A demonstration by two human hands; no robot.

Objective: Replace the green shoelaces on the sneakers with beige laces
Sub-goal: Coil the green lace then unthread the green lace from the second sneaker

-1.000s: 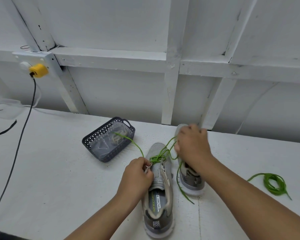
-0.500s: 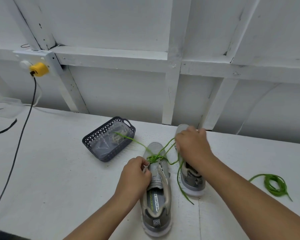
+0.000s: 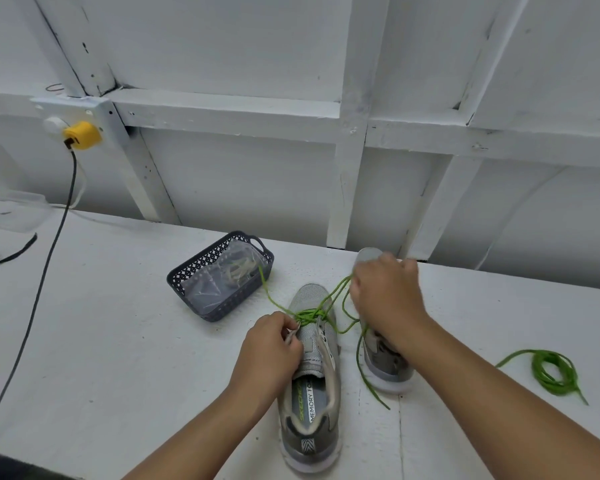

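While resting on the white tabletop [image 3: 84,341] with its toe pointing far, the near grey mesh sneaker [image 3: 312,368] is being worked at. Left hand [image 3: 269,351], fingers curled together, pinching the sneaker's left eyelet edge beside the tongue. Right hand [image 3: 385,299], fingers closed, gripping loops of the thin green shoelace [image 3: 329,306] just right of and beyond the toe, strands still threading the lowest eyelets; one end trailing far-left to the dark perforated plastic basket [image 3: 222,275], the other lying right of the shoe. Sitting partly hidden under the right wrist, the second grey sneaker [image 3: 385,362]. Lying well right, a coiled loose green lace [image 3: 548,370]. Holding pale beige laces [image 3: 238,270] in clear wrap, the basket.
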